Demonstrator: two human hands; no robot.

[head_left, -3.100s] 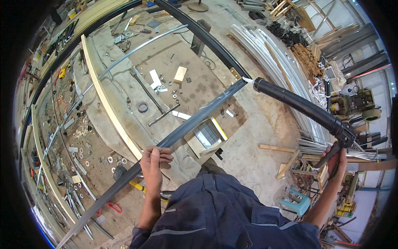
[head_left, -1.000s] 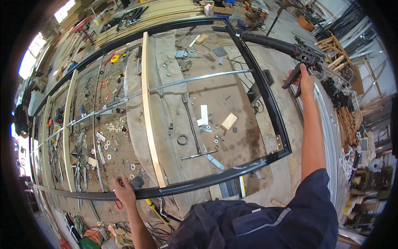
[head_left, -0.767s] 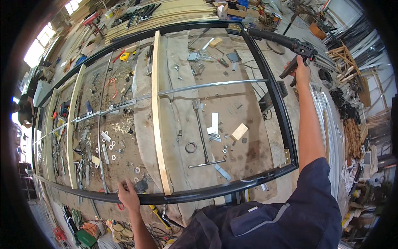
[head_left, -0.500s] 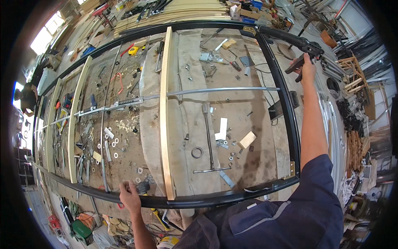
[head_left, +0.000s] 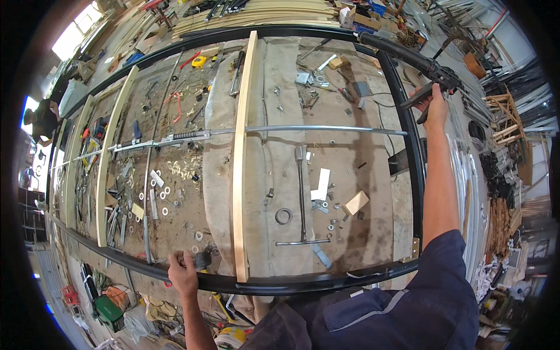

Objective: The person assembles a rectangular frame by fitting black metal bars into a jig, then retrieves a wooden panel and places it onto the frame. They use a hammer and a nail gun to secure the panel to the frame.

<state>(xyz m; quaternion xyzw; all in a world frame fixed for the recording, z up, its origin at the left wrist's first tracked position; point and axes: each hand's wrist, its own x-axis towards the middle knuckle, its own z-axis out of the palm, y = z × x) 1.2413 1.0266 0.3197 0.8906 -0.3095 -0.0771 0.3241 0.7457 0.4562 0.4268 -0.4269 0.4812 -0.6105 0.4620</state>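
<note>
The right arm point(head_left: 441, 186) reaches far forward, almost straight, leaning slightly left toward the wrist. Its hand point(head_left: 432, 108) is raised well ahead of the body, fingers curled in a grip. The left forearm point(head_left: 197, 321) rises from the lower edge, angled left; the left hand point(head_left: 183, 274) sits low and nearer the body, fingers bent.

Black frame point(head_left: 315, 284), black gun point(head_left: 402, 53), brown tabletop point(head_left: 344, 169).
A pale streak marks the frame's near rail; dark spots blotch the tabletop, beside plain beige cloth point(head_left: 221, 198). The slats point(head_left: 240, 175) are pale yellow, the rod point(head_left: 326, 128) silver, the block point(head_left: 357, 202) light tan. Bright yellow on the tape measure point(head_left: 199, 62), green on the tub point(head_left: 109, 312), dark blue on the small handle point(head_left: 136, 129); the shirt point(head_left: 434, 280) is navy with a light grey stripe.
</note>
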